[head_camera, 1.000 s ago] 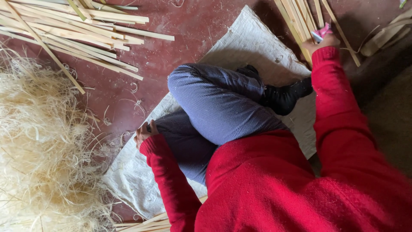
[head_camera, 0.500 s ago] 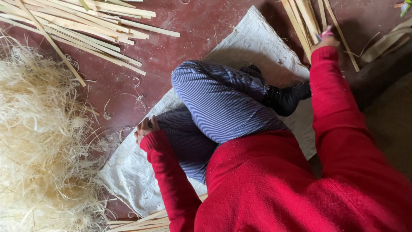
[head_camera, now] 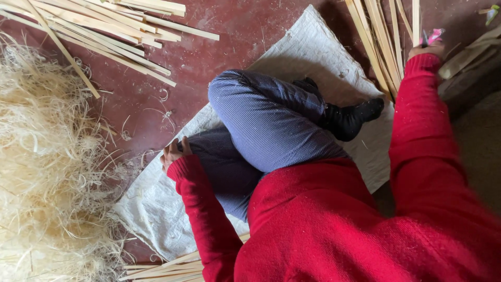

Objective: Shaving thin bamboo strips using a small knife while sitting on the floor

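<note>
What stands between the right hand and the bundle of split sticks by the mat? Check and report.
Nothing visible. The right hand lies right at the bundle of split sticks, beside the grey mat, with no object between them. A small pink thing shows at its fingers; whether they grip it cannot be told.

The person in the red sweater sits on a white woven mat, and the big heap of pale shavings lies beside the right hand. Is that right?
Not quite. In the head view the heap of shavings lies beside the left hand, not the right hand, which reaches the wooden strips. The rest holds.
</note>
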